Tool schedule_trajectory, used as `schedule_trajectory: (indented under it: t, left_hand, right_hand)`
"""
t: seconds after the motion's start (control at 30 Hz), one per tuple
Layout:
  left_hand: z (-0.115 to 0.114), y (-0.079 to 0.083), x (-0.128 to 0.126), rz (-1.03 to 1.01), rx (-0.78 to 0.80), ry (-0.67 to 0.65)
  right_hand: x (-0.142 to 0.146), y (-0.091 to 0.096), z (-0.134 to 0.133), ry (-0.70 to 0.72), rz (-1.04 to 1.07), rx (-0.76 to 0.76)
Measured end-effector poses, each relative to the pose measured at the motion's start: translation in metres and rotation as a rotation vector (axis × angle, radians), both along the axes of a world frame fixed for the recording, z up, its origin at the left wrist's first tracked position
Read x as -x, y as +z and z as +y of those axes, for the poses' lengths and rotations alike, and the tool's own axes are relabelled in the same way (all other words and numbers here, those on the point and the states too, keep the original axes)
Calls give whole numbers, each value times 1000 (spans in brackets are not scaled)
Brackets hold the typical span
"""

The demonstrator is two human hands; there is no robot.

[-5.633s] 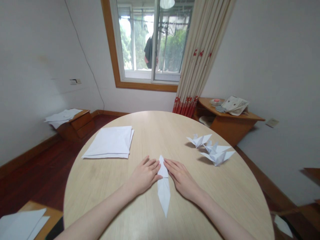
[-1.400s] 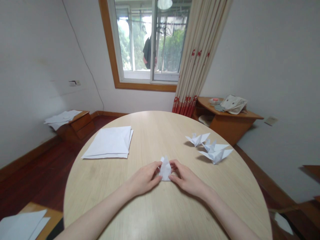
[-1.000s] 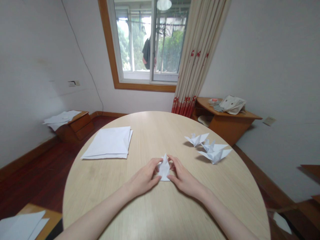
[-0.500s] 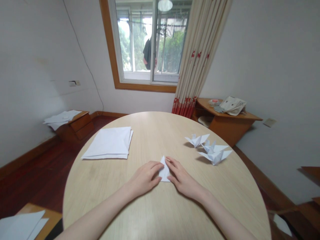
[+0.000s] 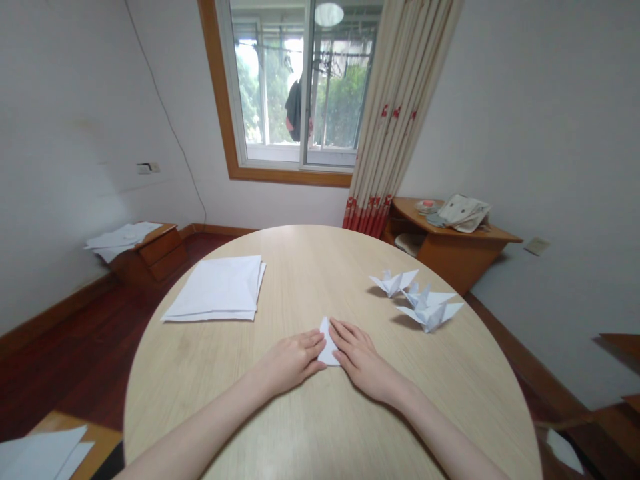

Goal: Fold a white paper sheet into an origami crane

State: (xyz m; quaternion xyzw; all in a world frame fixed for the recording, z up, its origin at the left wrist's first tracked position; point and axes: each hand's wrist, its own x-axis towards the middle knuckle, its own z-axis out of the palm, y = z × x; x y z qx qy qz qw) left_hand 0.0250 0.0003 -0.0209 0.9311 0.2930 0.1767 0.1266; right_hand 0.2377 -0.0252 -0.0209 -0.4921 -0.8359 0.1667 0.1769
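A small white folded paper (image 5: 329, 348), shaped like a narrow triangle with its point away from me, lies on the round table (image 5: 310, 427). My left hand (image 5: 295, 357) rests flat along its left edge, fingers stretched over it and thumb near its bottom edge. On the opposite side, my right hand (image 5: 357, 353) lies flat with extended fingers covering the right edge. Both hands touch the paper, and its sides are partly hidden beneath the fingers. Several white paper cranes (image 5: 429, 313) stand to the right, beyond my right hand.
A stack of white paper sheets (image 5: 215, 287) lies at the table's left. More sheets (image 5: 40, 453) sit on a wooden surface at lower left. Behind the table are a small cabinet (image 5: 160, 250), a curtain (image 5: 395, 120) and a corner cabinet (image 5: 450, 257) with a cloth bag (image 5: 465, 212).
My fingers have flattened and come closer together over the paper's two edges. The paper stays in about the same place, and the view has shifted slightly.
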Motion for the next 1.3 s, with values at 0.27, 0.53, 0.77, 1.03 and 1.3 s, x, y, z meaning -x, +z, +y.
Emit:
schedule_trajectory:
  t: [0.27, 0.53, 0.77, 1.03, 1.3]
  left_hand:
    - [3, -8, -2, -32, -188, -20]
    - [1, -2, -3, -28, -229, 9]
    - [-1, 7, 0, -81, -157, 63]
    - [-2, -1, -1, -509, 259, 302]
    - [0, 1, -10, -849, 798, 279]
  right_hand:
    - [4, 7, -1, -187, 40, -124]
    - [7, 9, 0, -159, 110, 5]
    - [9, 9, 2, -218, 253, 59]
    - [15, 12, -4, -201, 256, -47]
    - [11, 7, 0, -158, 301, -151]
